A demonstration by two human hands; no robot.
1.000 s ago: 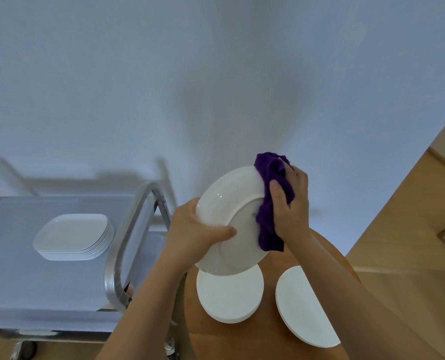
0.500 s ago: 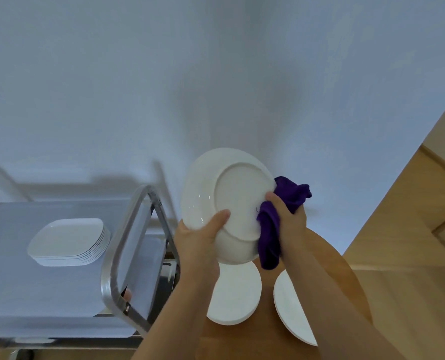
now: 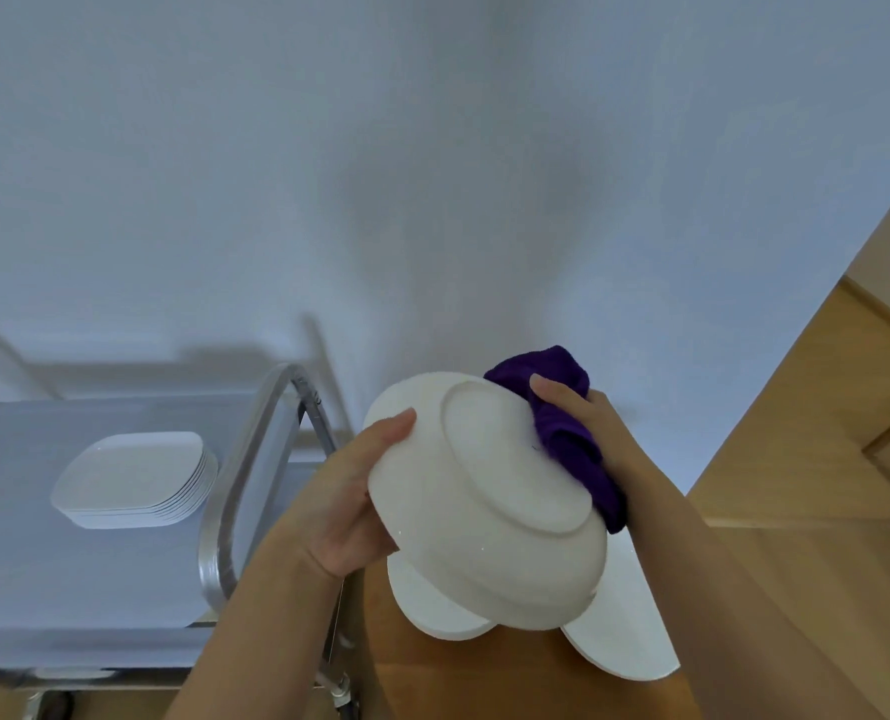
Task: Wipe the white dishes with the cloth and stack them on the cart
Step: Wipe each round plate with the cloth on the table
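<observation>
My left hand (image 3: 351,504) grips the left rim of a white round dish (image 3: 489,504), held in the air with its underside and foot ring facing me. My right hand (image 3: 585,426) holds a purple cloth (image 3: 567,433) bunched against the dish's right edge. Below the dish, on a round wooden table (image 3: 484,672), lie a stack of white round plates (image 3: 442,610) and another white plate (image 3: 624,636). On the cart's grey top (image 3: 68,574) at the left sits a stack of several white rectangular dishes (image 3: 136,480).
The cart's metal handle loop (image 3: 235,491) stands between the cart top and my left arm. A white wall fills the upper view. Wooden floor and a wooden door panel (image 3: 822,433) lie at the right.
The dish has tilted and dropped lower, its underside now more toward me. My right hand with the cloth moved up along the dish's right edge. My left hand shifted its grip on the rim.
</observation>
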